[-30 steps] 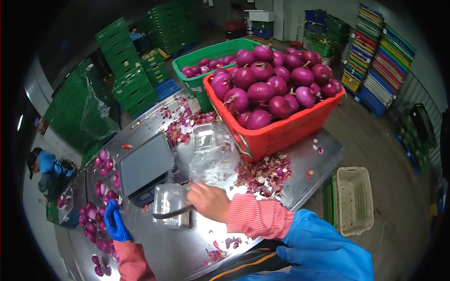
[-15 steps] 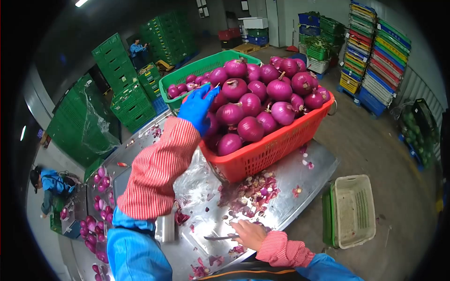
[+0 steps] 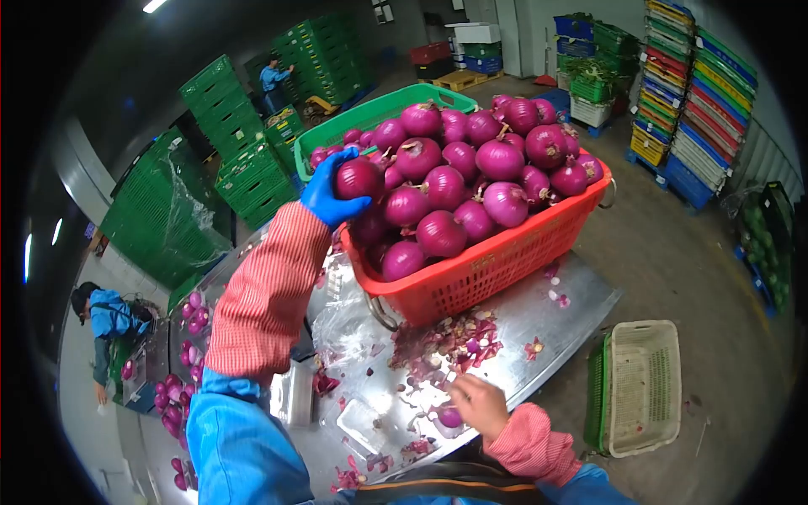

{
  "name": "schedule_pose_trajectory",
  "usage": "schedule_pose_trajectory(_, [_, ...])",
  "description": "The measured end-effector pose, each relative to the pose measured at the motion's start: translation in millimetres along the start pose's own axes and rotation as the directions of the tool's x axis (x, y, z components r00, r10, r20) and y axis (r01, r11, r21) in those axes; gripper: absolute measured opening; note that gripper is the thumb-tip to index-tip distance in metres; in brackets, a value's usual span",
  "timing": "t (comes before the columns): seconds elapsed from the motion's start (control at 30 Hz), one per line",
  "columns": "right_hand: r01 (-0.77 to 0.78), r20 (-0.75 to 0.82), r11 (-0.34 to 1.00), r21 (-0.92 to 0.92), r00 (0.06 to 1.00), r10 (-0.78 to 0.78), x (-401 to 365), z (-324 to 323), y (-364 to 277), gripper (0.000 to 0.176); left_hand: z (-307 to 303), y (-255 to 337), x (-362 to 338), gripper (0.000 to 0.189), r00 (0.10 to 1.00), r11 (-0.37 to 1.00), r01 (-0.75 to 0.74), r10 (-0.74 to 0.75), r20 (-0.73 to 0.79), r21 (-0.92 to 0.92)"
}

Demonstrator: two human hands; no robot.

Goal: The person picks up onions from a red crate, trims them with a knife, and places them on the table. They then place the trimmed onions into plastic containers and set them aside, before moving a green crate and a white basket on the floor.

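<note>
While my left hand point(image 3: 324, 195) grasps a red onion point(image 3: 358, 179) at the left end of the red crate point(image 3: 471, 278), my right hand point(image 3: 480, 406) bends its fingers beside a small onion point(image 3: 449, 417). Their grip is unclear.

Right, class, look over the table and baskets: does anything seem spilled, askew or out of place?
Yes. Loose skins litter the table beside the red basket, outside any container. The onions rise above that basket's rim, so some might roll off. Crumpled plastic lies nearby.
</note>
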State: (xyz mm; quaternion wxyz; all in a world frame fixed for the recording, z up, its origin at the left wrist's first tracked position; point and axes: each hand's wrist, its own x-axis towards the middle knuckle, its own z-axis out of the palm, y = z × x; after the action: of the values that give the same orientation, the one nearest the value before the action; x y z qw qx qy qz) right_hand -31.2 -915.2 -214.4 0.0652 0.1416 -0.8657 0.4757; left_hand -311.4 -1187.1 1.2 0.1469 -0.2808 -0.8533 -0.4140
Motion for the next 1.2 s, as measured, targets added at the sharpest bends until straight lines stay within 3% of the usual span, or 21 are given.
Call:
schedule_pose_trajectory(0.07, [-0.02, -0.051, 0.999, 0.035, 0.998, 0.022, 16.1, -17.7, -16.7, 0.019, 5.1, 22.2, -51.7, 0.088, 0.99, 0.898, 0.141, -0.136, 0.042, -0.416])
schedule_pose_trajectory(0.1, [-0.043, -0.064, 0.998, 0.038, 0.997, 0.046, 24.6, -26.4, -28.2, 0.019, 8.2, 36.1, -79.3, 0.089, 0.981, 0.84, 0.193, -0.157, 0.113, -0.508])
schedule_pose_trajectory(0.17, [0.085, -0.165, 0.992, 0.099, 0.984, -0.067, 39.4, -35.4, -56.3, 0.019, 23.9, 53.5, -140.0, 0.085, 0.967, 0.769, 0.253, -0.193, 0.164, -0.587])
schedule_pose_trajectory(0.23, [0.261, -0.185, 0.964, -0.054, 0.946, -0.267, 49.5, -33.3, -70.0, 0.022, 38.5, 77.6, -192.6, 0.087, 0.935, 0.653, 0.355, -0.255, 0.248, -0.669])
schedule_pose_trajectory(0.33, [0.427, -0.078, 0.859, -0.281, 0.882, -0.464, 56.7, -23.0, -89.6, 0.04, 58.8, 91.9, -254.4, 0.089, 0.91, 0.597, 0.401, -0.345, 0.229, -0.695])
schedule_pose_trajectory(0.4, [0.455, -0.016, 0.834, -0.311, 0.875, -0.484, 55.8, -11.6, -97.7, 0.041, 62.1, 97.1, -279.8, 0.089, 0.873, 0.537, 0.472, -0.397, 0.284, -0.7])
schedule_pose_trajectory(0.6, [0.396, 0.02, 0.853, -0.341, 0.91, -0.414, 37.7, 15.2, -69.5, 0.039, 55.6, 108.1, -323.7, 0.091, 0.851, 0.573, 0.464, -0.502, 0.158, -0.675])
schedule_pose_trajectory(0.67, [0.32, -0.027, 0.944, -0.081, 0.946, -0.323, 28.3, 19.7, -74.0, 0.034, 53.0, 113.7, -322.2, 0.094, 0.87, 0.698, 0.439, -0.487, 0.075, -0.565])
schedule_pose_trajectory(0.73, [0.122, 0.038, 0.953, 0.276, 0.99, -0.138, 23.7, 25.7, -79.1, 0.039, 51.7, 116.3, -319.8, 0.096, 0.95, 0.928, 0.308, -0.312, 0.013, -0.211])
schedule_pose_trajectory(0.77, [-0.112, 0.231, 0.836, 0.537, 0.973, -0.018, 26.4, 27.7, -77.1, 0.042, 52.3, 115.8, -316.9, 0.097, 0.978, 0.978, 0.208, -0.207, 0.012, -0.017])
schedule_pose_trajectory(0.8, [-0.368, 0.44, 0.616, 0.697, 0.897, 0.038, 29.7, 29.3, -74.4, 0.046, 55.3, 115.6, -315.6, 0.101, 0.996, 0.995, 0.079, -0.081, 0.029, 0.064])
schedule_pose_trajectory(0.83, [-0.604, 0.633, 0.326, 0.727, 0.774, 0.019, 30.6, 30.2, -73.2, 0.05, 61.3, 118.3, -316.6, 0.102, 0.983, 0.982, 0.176, -0.179, -0.044, -0.063])
schedule_pose_trajectory(0.87, [-0.647, 0.663, 0.242, 0.723, 0.748, 0.021, 30.5, 28.9, -77.3, 0.057, 68.5, 121.6, -317.9, 0.104, 0.953, 0.946, 0.259, -0.283, -0.107, -0.193])
schedule_pose_trajectory(0.9, [-0.606, 0.625, 0.278, 0.745, 0.781, 0.026, 27.4, 30.2, -74.6, 0.057, 73.2, 124.3, -320.9, 0.106, 0.907, 0.888, 0.326, -0.391, -0.158, -0.324])
schedule_pose_trajectory(0.93, [-0.564, 0.587, 0.316, 0.763, 0.809, 0.025, 22.7, 33.1, -70.1, 0.056, 82.6, 113.8, -332.5, 0.105, 0.857, 0.743, 0.386, -0.507, -0.085, -0.546])
schedule_pose_trajectory(0.97, [-0.519, 0.549, 0.353, 0.778, 0.836, 0.019, 19.7, 35.4, -69.6, 0.056, 83.9, 104.5, -335.3, 0.098, 0.795, 0.48, 0.476, -0.594, 0.126, -0.737])
schedule_pose_trajectory(1.0, [-0.507, 0.538, 0.486, 0.712, 0.838, 0.086, 15.2, 35.8, -73.8, 0.056, 88.4, 104.0, -341.5, 0.092, 0.733, 0.16, 0.458, -0.625, 0.269, -0.875])
schedule_pose_trajectory(1.03, [-0.325, 0.416, 0.706, 0.629, 0.908, 0.048, 11.6, 44.1, -76.5, 0.057, 93.8, 106.6, -347.1, 0.085, 0.679, -0.184, 0.392, -0.603, 0.418, -0.901])
schedule_pose_trajectory(1.1, [-0.117, 0.288, 0.822, 0.558, 0.956, -0.059, 5.2, 48.1, -82.2, 0.052, 95.2, 107.0, -351.3, 0.08, 0.706, -0.1, 0.378, -0.612, 0.357, -0.92])
schedule_pose_trajectory(1.17, [0.001, 0.303, 0.97, 0.241, 0.95, -0.076, 8.0, 38.3, -68.6, 0.046, 96.0, 94.3, -360.2, 0.078, 0.707, 0.031, 0.395, -0.649, 0.282, -0.918])
schedule_pose_trajectory(1.2, [0.222, 0.236, 0.969, 0.105, 0.941, -0.241, 15.1, 28.2, -74.1, 0.042, 96.8, 89.9, -364.1, 0.077, 0.746, 0.177, 0.389, -0.636, 0.196, -0.904])
